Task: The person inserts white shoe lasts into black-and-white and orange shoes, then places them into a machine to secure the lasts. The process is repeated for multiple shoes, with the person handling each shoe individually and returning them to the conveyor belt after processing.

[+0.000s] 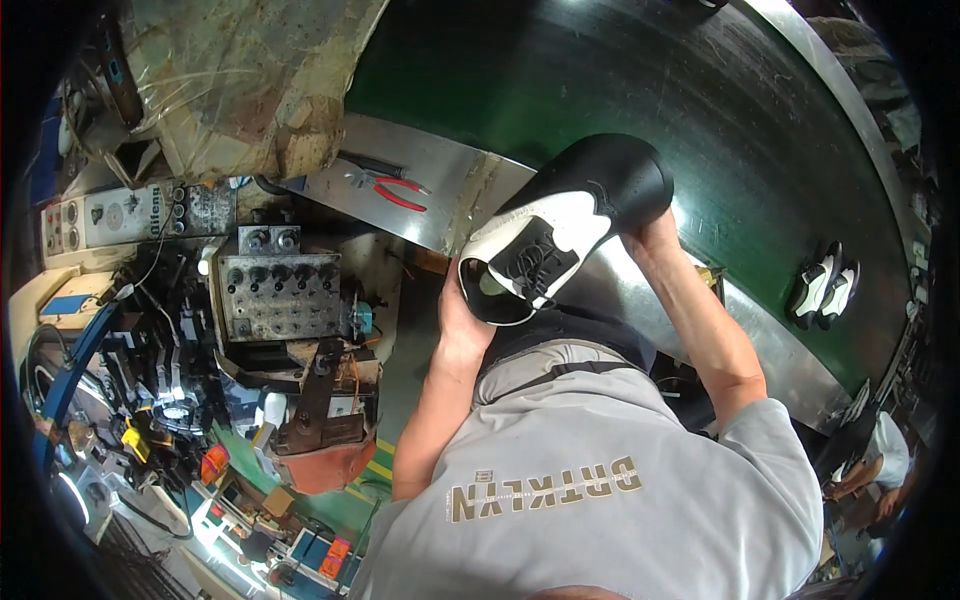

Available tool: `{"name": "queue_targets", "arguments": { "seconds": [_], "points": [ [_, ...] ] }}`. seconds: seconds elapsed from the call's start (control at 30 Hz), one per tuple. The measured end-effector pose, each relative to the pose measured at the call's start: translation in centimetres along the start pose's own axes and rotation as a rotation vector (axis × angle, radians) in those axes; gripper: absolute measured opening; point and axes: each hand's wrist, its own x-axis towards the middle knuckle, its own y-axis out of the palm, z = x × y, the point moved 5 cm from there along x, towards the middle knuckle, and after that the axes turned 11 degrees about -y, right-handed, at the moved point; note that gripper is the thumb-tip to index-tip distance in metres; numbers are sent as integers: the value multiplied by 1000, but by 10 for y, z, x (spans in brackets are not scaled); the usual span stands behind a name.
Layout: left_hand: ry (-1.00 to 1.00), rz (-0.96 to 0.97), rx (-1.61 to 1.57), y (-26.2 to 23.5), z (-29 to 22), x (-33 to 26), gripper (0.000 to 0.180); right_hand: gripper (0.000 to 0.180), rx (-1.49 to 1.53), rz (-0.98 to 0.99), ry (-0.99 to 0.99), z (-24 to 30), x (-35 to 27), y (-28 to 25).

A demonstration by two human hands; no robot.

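Between my two hands is a white and black shoe upper (578,222), held tilted above the edge of a green work surface. Its collar opening and dark laces turn toward me, and the wide black toe part flares out on the far side. My left hand (464,312) is closed on the heel end, with most of its fingers out of sight behind the upper. At the toe end, the black flared edge rests in my right hand (655,236); the fingers curl under it and are partly hidden.
A dark green conveyor belt (740,130) with a metal edge runs beyond my hands. A pair of black and white shoes (825,285) lies on it at the right. Red-handled pliers (402,192) rest on the metal ledge. A machine with a knob panel (282,300) stands at left.
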Motion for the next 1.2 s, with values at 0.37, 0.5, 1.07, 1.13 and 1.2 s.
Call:
{"name": "queue_targets", "arguments": {
  "seconds": [0.37,0.5,1.07,1.13,1.2],
  "points": [
    [218,-80,-29,-13,-19,-7,37,63,-93,225,-52,18,-15,54],
    [322,-136,2,-20,-26,-20,30,45,-226,302,-105,7,-13,65],
    [86,45,289,-27,-24,-102,24,26,-553,482,235,-76,-32,140],
    [177,-146,421,-35,-46,-111,30,25,-567,548,275,-102,-43,155],
    [376,-315,546,-52,-57,-123,34,24,-567,593,305,-131,-61,171]
  ]
}}
